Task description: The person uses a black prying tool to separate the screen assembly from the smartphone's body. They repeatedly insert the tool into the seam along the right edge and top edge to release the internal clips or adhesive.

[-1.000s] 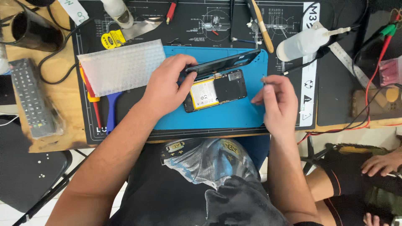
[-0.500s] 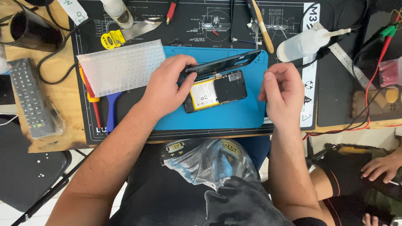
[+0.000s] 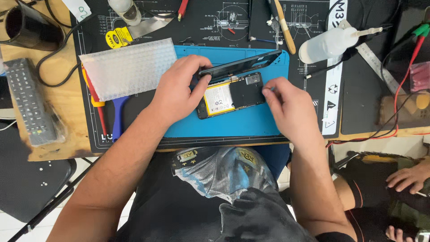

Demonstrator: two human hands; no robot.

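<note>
An opened phone [image 3: 232,95] lies face down on the blue mat [image 3: 251,123], its yellow battery and black inner board showing. Its dark back cover [image 3: 242,65] is tilted up along the far side. My left hand [image 3: 179,92] holds the cover's left end, thumb by the phone's corner. At the phone's right end my right hand [image 3: 286,107] has its fingertips pinched together at the edge near the camera; what they pinch is too small to tell.
A bubble-wrap sheet [image 3: 130,67] lies left of the mat, with a red screwdriver [image 3: 96,110] and blue tool [image 3: 117,118] under it. A remote [image 3: 29,103], dark cup [image 3: 27,27], white squeeze bottle [image 3: 329,42] and red cables [image 3: 398,89] surround the black work mat. Another person's hand [image 3: 410,177] is at lower right.
My right hand moved left from the mat's right edge to the phone's right end. My left hand and the raised cover stayed in place.
</note>
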